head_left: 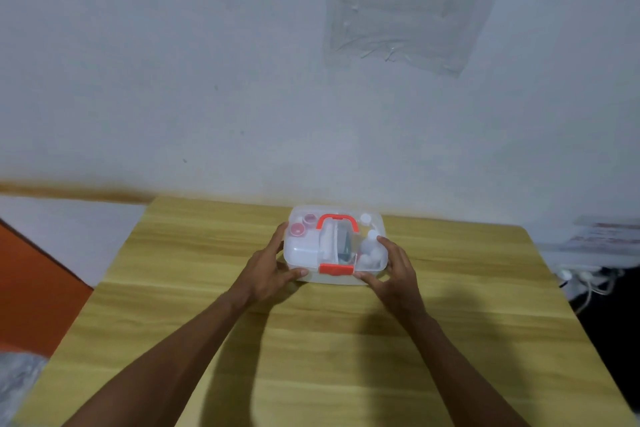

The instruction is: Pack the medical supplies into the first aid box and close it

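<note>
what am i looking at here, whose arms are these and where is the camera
The single picture comes from a camera worn on a person's head, looking forward and down, so the arms are the wearer's own; there is no machine. On a wooden table sits a clear first aid box with an orange handle and orange latch. Its lid is down, and small supplies show through it. The left hand and right hand clasp the box's two sides.

Pale wall with taped clear plastic sheet, light wooden table, orange panel at left
</note>
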